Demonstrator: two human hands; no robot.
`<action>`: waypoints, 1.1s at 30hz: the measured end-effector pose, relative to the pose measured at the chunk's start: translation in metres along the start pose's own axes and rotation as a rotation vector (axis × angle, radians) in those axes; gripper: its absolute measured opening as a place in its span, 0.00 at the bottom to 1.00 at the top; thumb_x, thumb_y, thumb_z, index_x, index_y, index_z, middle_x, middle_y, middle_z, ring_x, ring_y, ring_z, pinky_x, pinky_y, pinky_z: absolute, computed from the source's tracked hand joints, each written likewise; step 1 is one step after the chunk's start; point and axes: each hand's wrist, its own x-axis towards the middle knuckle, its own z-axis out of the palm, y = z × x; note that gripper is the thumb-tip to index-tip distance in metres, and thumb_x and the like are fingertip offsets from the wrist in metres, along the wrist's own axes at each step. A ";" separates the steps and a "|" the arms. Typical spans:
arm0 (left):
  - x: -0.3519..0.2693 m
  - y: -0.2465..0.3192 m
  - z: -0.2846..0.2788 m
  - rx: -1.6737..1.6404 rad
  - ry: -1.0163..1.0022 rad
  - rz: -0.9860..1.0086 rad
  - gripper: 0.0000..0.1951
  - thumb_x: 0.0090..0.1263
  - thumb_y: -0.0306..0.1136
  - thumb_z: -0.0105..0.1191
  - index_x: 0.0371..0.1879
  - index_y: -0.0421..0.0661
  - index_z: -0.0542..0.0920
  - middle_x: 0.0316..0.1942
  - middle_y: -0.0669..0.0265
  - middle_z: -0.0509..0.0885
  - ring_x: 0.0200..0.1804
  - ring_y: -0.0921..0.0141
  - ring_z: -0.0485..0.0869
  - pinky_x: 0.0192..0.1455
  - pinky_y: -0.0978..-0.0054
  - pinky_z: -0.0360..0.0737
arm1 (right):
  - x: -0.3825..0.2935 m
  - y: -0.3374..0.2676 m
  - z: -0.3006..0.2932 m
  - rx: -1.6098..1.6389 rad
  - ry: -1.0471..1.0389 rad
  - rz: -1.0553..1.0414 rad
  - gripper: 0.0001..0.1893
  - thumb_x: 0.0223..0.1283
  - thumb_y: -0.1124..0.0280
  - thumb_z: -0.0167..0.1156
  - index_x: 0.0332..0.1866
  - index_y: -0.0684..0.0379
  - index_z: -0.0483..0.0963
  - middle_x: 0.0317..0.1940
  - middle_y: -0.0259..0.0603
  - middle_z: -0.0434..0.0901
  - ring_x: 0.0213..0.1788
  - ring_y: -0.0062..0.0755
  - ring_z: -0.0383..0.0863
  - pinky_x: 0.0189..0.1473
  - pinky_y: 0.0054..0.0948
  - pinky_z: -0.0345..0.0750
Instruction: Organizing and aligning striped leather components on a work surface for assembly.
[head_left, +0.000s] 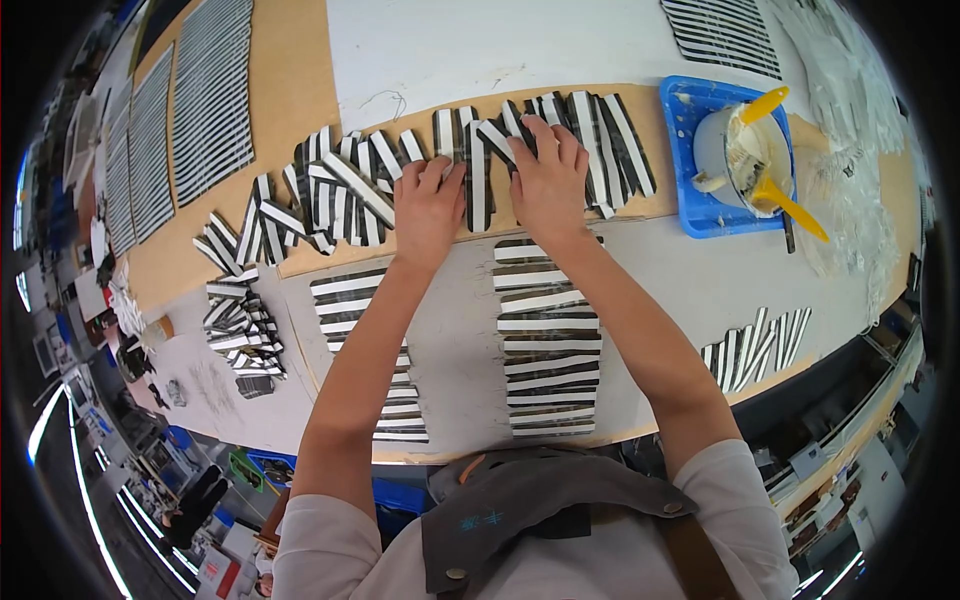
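Note:
My left hand (429, 206) rests with bent fingers on dark fabric strips, each with a white band, near the middle of a loose row. Its fingertips touch the strips; whether they pinch one is hidden. Between my hands an upright strip (478, 180) lies flat. My right hand (551, 176) is spread over slanted strips, fingers apart, with one tilted strip (495, 141) beside its index finger. More strips (615, 150) fan out to its right. A jumbled group of strips (349, 184) lies left of my left hand, some crossing over others.
A blue tray (684, 206) at right holds a white pot (709, 142) of pale paste with yellow-handled brushes. Below my arms run columns of strips (551, 345). A strip heap (240, 330) lies left; striped sheets (214, 97) lie far left. Clear plastic sheeting (851, 202) covers the right side.

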 end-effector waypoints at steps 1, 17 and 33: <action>-0.001 -0.002 0.000 -0.009 -0.006 -0.004 0.19 0.51 0.26 0.61 0.45 0.46 0.80 0.47 0.67 0.76 0.49 0.61 0.72 0.49 0.63 0.71 | 0.000 -0.003 0.002 0.011 0.016 -0.036 0.20 0.41 0.78 0.64 0.46 0.60 0.76 0.54 0.39 0.67 0.56 0.45 0.65 0.54 0.43 0.64; 0.000 0.000 0.001 -0.053 -0.015 -0.050 0.22 0.45 0.28 0.65 0.44 0.45 0.80 0.48 0.68 0.75 0.51 0.61 0.71 0.51 0.63 0.70 | 0.006 -0.036 0.007 0.095 -0.353 0.228 0.25 0.48 0.60 0.66 0.47 0.66 0.70 0.36 0.47 0.76 0.37 0.42 0.81 0.35 0.34 0.79; 0.000 -0.001 0.001 -0.100 -0.003 -0.036 0.18 0.53 0.28 0.62 0.46 0.49 0.81 0.49 0.66 0.73 0.50 0.60 0.70 0.51 0.61 0.69 | 0.009 -0.017 0.008 0.334 -0.328 0.431 0.15 0.48 0.72 0.59 0.44 0.62 0.74 0.28 0.49 0.82 0.31 0.49 0.83 0.36 0.40 0.79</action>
